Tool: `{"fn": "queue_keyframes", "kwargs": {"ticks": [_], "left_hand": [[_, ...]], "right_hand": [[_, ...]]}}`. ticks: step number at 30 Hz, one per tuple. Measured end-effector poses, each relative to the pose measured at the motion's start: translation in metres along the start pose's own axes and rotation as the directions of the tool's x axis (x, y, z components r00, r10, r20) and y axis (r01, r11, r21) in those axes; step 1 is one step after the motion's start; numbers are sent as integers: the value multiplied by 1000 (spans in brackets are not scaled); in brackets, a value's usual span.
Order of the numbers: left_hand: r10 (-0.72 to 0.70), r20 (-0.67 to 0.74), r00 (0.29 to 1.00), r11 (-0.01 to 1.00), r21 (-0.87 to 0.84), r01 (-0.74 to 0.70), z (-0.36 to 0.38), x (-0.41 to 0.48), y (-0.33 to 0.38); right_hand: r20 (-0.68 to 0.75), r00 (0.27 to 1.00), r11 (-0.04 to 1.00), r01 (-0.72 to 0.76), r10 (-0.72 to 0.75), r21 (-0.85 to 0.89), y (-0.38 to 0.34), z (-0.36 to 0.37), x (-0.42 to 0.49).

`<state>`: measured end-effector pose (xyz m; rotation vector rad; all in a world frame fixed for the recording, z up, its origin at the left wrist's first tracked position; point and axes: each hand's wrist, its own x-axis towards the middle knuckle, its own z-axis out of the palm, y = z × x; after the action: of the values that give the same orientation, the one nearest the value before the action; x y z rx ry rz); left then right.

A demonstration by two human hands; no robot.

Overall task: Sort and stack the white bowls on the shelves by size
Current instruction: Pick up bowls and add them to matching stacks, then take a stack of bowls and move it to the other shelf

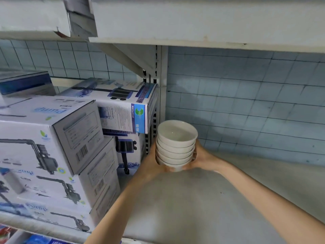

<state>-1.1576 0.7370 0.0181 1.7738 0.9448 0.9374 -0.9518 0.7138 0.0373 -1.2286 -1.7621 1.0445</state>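
Grey shelf [202,208] w/ pale blue tiled wall [246,103] behind. Pump boxes [44,147] stacked on L side. Stack of white bowls [175,143], nested upright, is near the slotted upright post [162,85], just R of the boxes. Left hand [151,164] & right hand [202,159] clasp the stack from opposite sides, fingers curled at its base. Can't tell if base touches shelf.
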Motion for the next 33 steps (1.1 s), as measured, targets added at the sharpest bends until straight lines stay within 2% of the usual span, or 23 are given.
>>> {"fn": "queue_keyframes", "kwargs": {"ticks": [5,18,22,25,27,29,31,33], "left_hand": [[29,-47,998,998,-46,-31,3,16,-3],[54,-139,989,998,-5,-56,7,26,-20],[94,-154,984,996,20,-92,12,23,-17],[68,-123,990,997,37,-64,14,17,-6],[78,-137,987,988,140,-59,16,14,-2],[96,-173,980,956,291,-42,15,8,3],[154,-196,968,906,420,-59,11,1,9],[244,-188,951,840,531,-110,6,-4,14]], "right_hand": [[-13,993,992,-119,119,-40,3,-5,17],[-59,972,970,-232,228,-73,7,-12,30],[-126,964,964,-246,233,-104,8,-7,24],[-182,952,952,-272,245,-143,0,0,16],[-230,944,933,-287,237,-218,-7,5,6],[-297,927,865,-335,231,-374,-16,7,-10],[-426,888,634,-432,174,-641,-23,4,-32],[-514,856,422,-485,52,-766,-27,-2,-59]]}}
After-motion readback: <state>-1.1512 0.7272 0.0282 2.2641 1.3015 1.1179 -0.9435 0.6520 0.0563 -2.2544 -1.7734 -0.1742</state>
